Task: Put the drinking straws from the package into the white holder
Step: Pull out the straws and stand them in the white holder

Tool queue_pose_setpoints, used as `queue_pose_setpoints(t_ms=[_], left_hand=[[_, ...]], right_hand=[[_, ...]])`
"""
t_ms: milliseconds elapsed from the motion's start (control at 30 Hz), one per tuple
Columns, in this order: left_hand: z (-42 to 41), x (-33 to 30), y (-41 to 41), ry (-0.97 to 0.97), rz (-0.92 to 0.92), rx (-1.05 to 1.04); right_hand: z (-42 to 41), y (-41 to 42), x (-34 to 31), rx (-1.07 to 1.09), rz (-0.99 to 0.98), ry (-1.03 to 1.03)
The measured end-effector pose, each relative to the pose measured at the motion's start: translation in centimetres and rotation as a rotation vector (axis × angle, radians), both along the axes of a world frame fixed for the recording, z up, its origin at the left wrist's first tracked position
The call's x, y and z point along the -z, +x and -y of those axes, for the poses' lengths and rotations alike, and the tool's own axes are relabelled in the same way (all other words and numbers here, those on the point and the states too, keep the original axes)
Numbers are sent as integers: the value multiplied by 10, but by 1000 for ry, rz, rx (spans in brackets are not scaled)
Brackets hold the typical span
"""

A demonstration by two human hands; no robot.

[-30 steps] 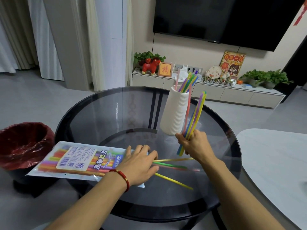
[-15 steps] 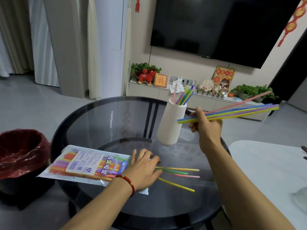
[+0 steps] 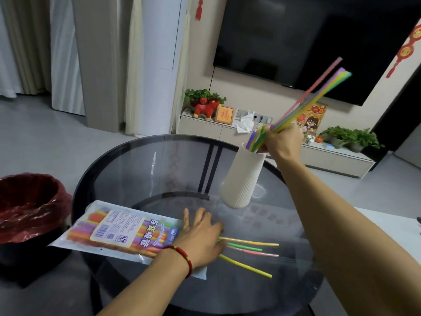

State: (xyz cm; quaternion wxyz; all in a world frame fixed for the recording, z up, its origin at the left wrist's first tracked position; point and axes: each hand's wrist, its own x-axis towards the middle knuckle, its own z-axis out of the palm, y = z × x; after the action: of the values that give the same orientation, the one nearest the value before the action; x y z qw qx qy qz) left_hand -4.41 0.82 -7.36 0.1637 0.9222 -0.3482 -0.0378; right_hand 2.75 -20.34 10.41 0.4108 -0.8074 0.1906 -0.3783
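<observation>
Two hands, right grip [image 3: 281, 140] clenching straw bundle [image 3: 312, 96] over white holder [image 3: 241, 179], left grip [image 3: 200, 238] flat on package [image 3: 118, 231]

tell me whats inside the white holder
Straw tips stick out of the holder; the right hand is lowering a bundle to its mouth. Its opaque wall hides how many are inside.
</observation>
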Motion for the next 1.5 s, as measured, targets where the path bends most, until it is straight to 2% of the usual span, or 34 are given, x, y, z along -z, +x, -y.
queue_pose_setpoints(t_ms=[133, 233, 433, 567, 667, 767, 867, 1000, 1067, 1100, 1200, 1267, 1333, 1400, 1500], left_hand=[[0, -3, 2, 13, -25, -4], [-1, -5, 3, 11, -37, -1], [-6, -6, 3, -28, -49, 2], [-9, -7, 3, -29, -39, -1], [-13, -10, 4, -8, -30, 22], [-21, -12, 5, 48, -44, 105], [-34, -10, 7, 147, -76, 157], [-49, -1, 8, 267, -70, 189], [-49, 1, 7, 245, -61, 178], [-49, 1, 7, 226, -59, 164], [-49, -2, 8, 189, -56, 144], [-49, -4, 8, 157, -38, 132], [-48, -6, 8, 118, -13, 120], [-47, -8, 7, 94, 0, 126], [-48, -8, 7, 56, 43, 127]], right_hand=[[-1, 10, -7, -36, -254, 40], [-2, 10, -14, -27, -314, 22], [-2, 0, -19, -53, -249, -57], [-5, -6, -19, -13, -74, -201], [-10, -13, -13, 1, 27, -396], [-12, -18, 0, -94, -104, -672], [-12, -21, 5, -198, -174, -645], [-13, -45, 8, -56, 169, -559], [-15, -69, 25, -149, 217, -573], [-16, -82, 39, -266, 118, -599], [-19, -117, 98, -602, -440, -704], [-27, -134, 139, -646, -679, -820], [-38, -143, 169, -613, -738, -896], [-51, -144, 186, -575, -681, -1008], [-62, -140, 191, -597, -605, -965]])
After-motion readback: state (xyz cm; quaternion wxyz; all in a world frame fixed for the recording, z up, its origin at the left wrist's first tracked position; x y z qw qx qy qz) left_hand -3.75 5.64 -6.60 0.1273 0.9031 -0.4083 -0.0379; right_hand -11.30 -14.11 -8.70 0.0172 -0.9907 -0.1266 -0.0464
